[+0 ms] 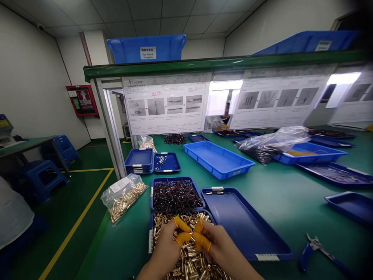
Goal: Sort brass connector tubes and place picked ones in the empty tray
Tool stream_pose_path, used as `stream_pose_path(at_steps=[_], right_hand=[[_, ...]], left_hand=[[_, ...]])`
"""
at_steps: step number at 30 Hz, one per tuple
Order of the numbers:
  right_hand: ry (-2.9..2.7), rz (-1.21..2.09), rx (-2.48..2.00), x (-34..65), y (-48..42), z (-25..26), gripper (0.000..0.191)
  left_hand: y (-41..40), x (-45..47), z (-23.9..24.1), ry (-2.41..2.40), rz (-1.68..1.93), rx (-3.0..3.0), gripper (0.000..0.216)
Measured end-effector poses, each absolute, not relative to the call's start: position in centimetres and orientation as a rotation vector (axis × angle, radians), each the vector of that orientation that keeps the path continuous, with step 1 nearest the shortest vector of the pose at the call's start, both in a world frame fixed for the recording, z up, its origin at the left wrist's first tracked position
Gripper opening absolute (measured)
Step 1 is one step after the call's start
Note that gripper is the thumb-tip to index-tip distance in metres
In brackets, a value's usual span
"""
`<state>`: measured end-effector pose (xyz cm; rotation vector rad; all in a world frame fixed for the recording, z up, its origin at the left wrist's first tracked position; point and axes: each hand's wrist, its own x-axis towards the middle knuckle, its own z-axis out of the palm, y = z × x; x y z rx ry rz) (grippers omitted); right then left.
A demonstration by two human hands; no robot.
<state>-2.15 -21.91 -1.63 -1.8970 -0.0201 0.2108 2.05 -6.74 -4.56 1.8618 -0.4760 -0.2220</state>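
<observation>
Hands meet over the near tray of brass tubes (189, 262): the left hand (166, 249) and right hand (217, 247), orange cots on their fingertips (182, 225), pinch together at something too small to tell, directly above the tubes. Just beyond lies a tray of dark wires (175, 196). Far off, a hanging sheet (166, 105) reads "Finicare"; a blue bin (147, 48) reads "Raw Material Storage Box"

Both hands are bare apart from little orange rubber finger cots. The left hand (165, 245) has them on the thumb and at least one fingertip, the right hand (219, 245) on a couple of fingertips too. They're rolled on snug, kind of wrinkly at the ends. No gloves, no sleeves showing, forearms uncovered, no watch or rings visible.
</observation>
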Motion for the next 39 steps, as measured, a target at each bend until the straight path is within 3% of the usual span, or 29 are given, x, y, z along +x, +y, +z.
stream_pose_path(at_steps=[7,13,19,25,30,33,39], right_hand=[[0.033,0.582,-1.584,-1.8,-21.3,-1.3,0.047],[0.202,0.273,-1.693,-1.1,-21.1,-3.4,0.057],[0.313,0.035,-2.147,-1.5,-22.3,-2.2,0.032],[-0.003,0.307,-1.724,-2.1,-21.7,-1.3,0.040],[0.290,-0.136,-2.116,-1.5,-25.6,-0.2,0.023],[0.530,-0.226,-2.518,-0.4,-27.4,-0.8,0.022],[0.154,-0.206,-2.428,2.0,-24.1,-4.5,0.020]], left_hand=[[-6.4,0.9,-4.4,-0.566,-0.323,1.845,0.009],[-6.5,1.1,-4.3,-0.464,-0.328,1.978,0.010],[-6.6,1.2,-4.4,-0.503,-0.296,1.846,0.010],[-7.0,1.3,-4.1,-0.523,-0.263,1.895,0.009],[-6.9,1.3,-4.0,-0.663,-0.211,2.072,0.032],[-6.9,1.2,-3.7,-0.839,-0.200,2.235,0.025],[-7.4,1.6,-4.1,-0.934,-0.199,2.430,0.017]])
